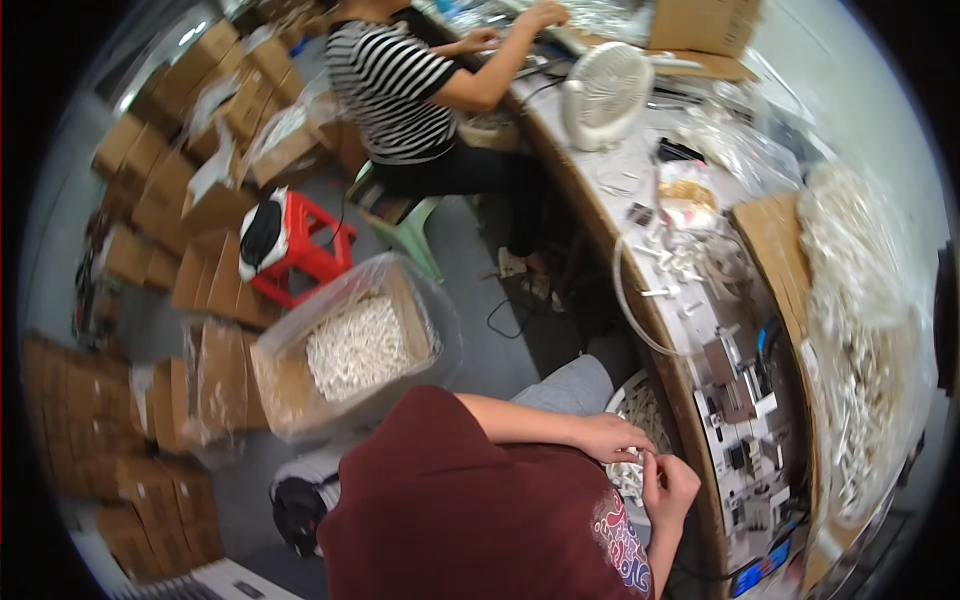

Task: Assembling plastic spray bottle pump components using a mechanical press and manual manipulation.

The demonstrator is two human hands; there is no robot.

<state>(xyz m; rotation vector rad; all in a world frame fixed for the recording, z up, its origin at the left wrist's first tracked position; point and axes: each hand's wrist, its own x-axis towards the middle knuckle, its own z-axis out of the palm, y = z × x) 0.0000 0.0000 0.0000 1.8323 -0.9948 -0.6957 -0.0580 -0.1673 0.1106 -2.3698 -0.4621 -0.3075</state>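
Observation:
My left hand (612, 438) and my right hand (672, 486) meet at the fingertips above a white basket (612, 402) beside the bench. Both have their fingers drawn together in a pinch. Whatever sits between them is too small and too covered to make out. Small white plastic parts (627, 482) lie in the basket just under my hands. To the right of my right hand, on the bench, stands a metal fixture (735, 385) with blocks and clamps.
The bench (655, 318) curves along my right, with a white fan (607, 97) and a large plastic bag of white parts (855, 400). A lined carton of white pieces (360, 345) stands left. Beyond it are a red stool (300, 245), stacked cartons (160, 190) and a seated co-worker (395, 95).

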